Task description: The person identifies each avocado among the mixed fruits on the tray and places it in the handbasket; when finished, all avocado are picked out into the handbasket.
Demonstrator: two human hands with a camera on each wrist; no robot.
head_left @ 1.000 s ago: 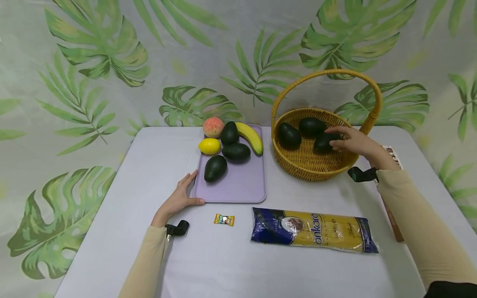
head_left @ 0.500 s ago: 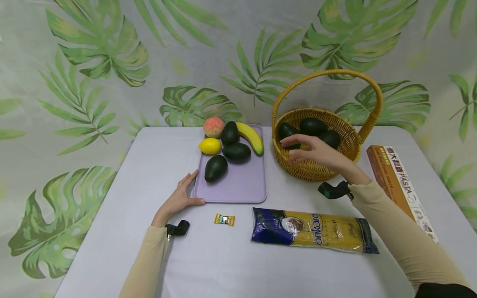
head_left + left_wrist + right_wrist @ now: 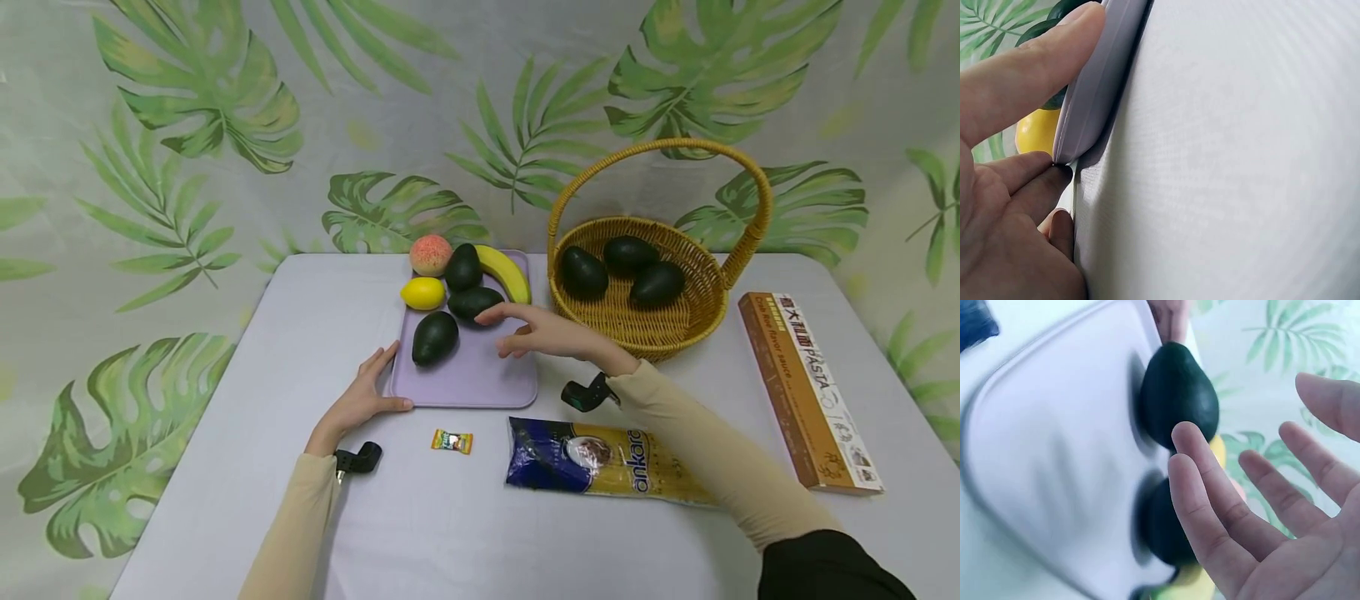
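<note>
My left hand (image 3: 358,406) rests at the near left corner of a lilac tray (image 3: 480,390). Its fingers touch the left side and its thumb (image 3: 1063,53) lies along the front rim. Over the tray's right part hovers my right hand (image 3: 558,333), fingers spread and holding nothing. Three dark green avocados lie on the tray: the nearest avocado (image 3: 435,338), a middle avocado (image 3: 467,303) close to the right fingertips, and a far avocado (image 3: 462,267). A banana (image 3: 506,271), a lemon (image 3: 423,292) and a peach (image 3: 431,255) are grouped at the tray's far end.
A wicker basket (image 3: 637,333) with a tall handle stands back right, holding three avocados. In front, partly under the right forearm, lies a pasta pack (image 3: 585,458). A pasta box (image 3: 802,392) is at the right. A small wrapped candy (image 3: 452,442) sits before the tray.
My right hand has left an avocado in the basket and moved left, out of the basket and over the tray. The left hand and the fruit on the tray have stayed put.
</note>
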